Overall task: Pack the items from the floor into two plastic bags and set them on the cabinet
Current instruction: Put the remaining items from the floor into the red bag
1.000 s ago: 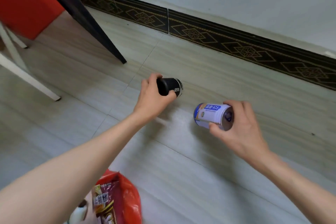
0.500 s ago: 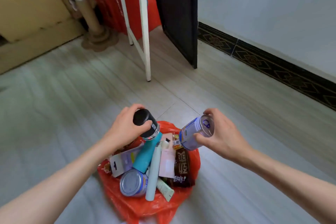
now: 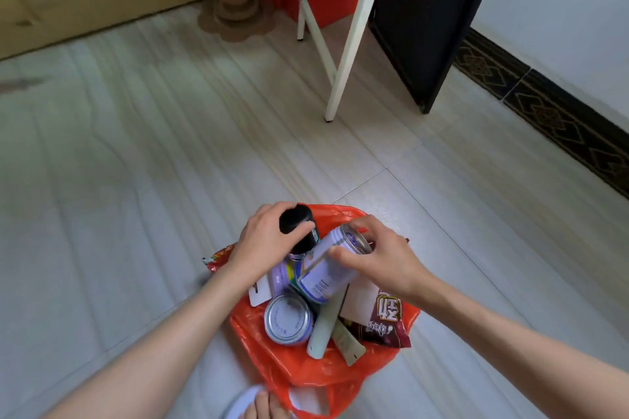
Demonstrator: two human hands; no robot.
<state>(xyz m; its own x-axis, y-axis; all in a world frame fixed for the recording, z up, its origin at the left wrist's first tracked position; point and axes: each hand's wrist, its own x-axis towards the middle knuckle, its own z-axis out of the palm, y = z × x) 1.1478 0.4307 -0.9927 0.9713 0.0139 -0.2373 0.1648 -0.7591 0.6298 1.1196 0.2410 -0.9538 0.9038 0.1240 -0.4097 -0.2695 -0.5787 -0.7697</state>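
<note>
Both cans look rigid and smooth, probably weighty if full, so a wrap round the body suits them. The left hand [image 3: 263,241] grips the black can [image 3: 297,226] and the right hand [image 3: 384,260] the white can [image 3: 325,267], both low centre of frame over the red bag [image 3: 296,371] on the floor.

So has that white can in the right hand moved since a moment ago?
Yes. The white can, gripped by the right hand, has come down into the red bag, among the packed items.
</note>
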